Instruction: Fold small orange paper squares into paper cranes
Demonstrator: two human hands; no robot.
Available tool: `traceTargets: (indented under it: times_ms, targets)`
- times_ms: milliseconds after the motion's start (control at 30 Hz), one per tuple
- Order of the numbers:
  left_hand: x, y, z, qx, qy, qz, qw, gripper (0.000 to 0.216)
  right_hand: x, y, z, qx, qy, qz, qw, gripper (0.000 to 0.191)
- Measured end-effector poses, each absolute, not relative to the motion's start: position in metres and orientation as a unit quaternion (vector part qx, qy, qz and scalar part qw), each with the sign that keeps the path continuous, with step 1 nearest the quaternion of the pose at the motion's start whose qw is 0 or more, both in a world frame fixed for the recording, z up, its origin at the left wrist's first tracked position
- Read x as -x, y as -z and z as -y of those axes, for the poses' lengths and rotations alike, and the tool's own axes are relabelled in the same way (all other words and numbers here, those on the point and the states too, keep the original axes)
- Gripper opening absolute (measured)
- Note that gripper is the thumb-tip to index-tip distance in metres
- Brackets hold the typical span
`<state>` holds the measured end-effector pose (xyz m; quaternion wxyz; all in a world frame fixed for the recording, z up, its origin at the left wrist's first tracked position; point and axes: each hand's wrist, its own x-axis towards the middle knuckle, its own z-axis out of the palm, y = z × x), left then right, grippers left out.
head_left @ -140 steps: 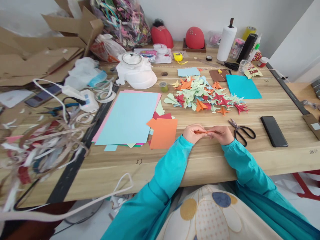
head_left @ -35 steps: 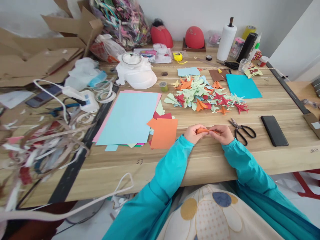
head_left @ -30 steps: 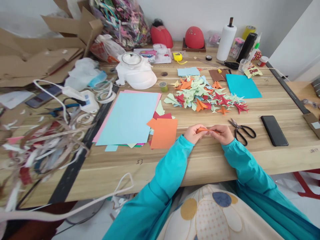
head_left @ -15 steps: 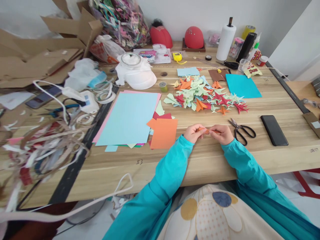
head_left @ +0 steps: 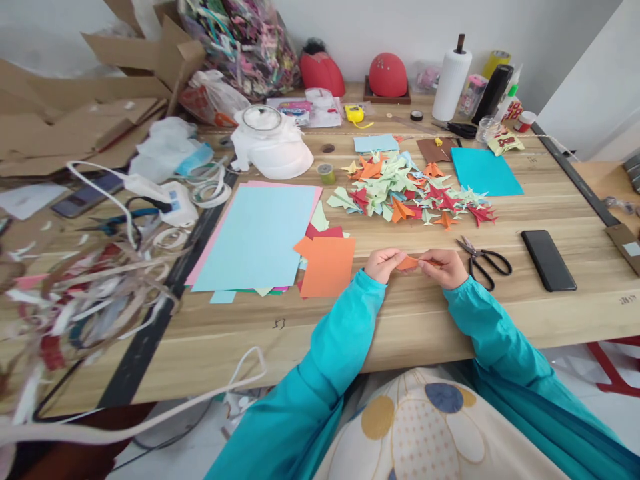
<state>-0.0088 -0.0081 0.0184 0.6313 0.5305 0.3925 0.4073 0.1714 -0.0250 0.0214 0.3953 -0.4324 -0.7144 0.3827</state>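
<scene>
A small folded piece of orange paper (head_left: 409, 263) is pinched between my two hands just above the wooden table (head_left: 415, 320). My left hand (head_left: 383, 264) grips its left end with curled fingers. My right hand (head_left: 445, 267) holds its right end, fingers closed on it. Both arms wear teal sleeves. A loose orange sheet (head_left: 327, 267) lies just left of my left hand. Black scissors (head_left: 484, 261) rest right beside my right hand. A pile of folded paper shapes (head_left: 413, 193) in green, red and orange lies behind my hands.
A stack of large coloured sheets (head_left: 257, 233) lies to the left. A black phone (head_left: 548, 261) and a blue sheet (head_left: 485, 172) are to the right. Cardboard, paper strips (head_left: 85, 293), a white foam form (head_left: 273, 143), a paper towel roll (head_left: 451, 83) and bottles crowd the back and left.
The orange paper has been turned and opened slightly between my fingers, showing a wider flap now. My hands stay in the same spot.
</scene>
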Motion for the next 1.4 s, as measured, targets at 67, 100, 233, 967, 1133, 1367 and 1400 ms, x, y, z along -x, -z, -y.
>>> traceTargets:
  times_ms: [67,100,233,967,1133,1367,1400]
  targets:
    - [0.009,-0.019,0.009,-0.525,-0.402,-0.385,0.643,0.042,-0.172,-0.02,0.025,0.434,-0.391,0.708,0.398,0.024]
    - [0.009,-0.018,0.009,-0.524,-0.402,-0.384,0.645,0.044,-0.172,-0.019,0.025,0.435,-0.394,0.704,0.4,0.024]
    - [0.004,-0.014,0.009,-0.536,-0.415,-0.383,0.627,0.044,-0.173,-0.017,0.025,0.438,-0.404,0.696,0.402,0.023]
    - [0.004,-0.007,0.007,-0.569,-0.366,-0.384,0.628,0.048,-0.169,-0.013,0.024,0.442,-0.507,0.628,0.391,0.024]
    - [0.005,-0.007,0.006,-0.528,-0.407,-0.419,0.617,0.043,-0.169,-0.018,0.022,0.449,-0.558,0.552,0.427,0.021]
    - [0.005,-0.003,0.004,-0.56,-0.417,-0.437,0.567,0.043,-0.169,-0.027,0.02,0.468,-0.584,0.509,0.426,0.018]
    - [0.005,-0.003,0.004,-0.56,-0.419,-0.438,0.565,0.042,-0.169,-0.026,0.02,0.471,-0.587,0.504,0.425,0.018]
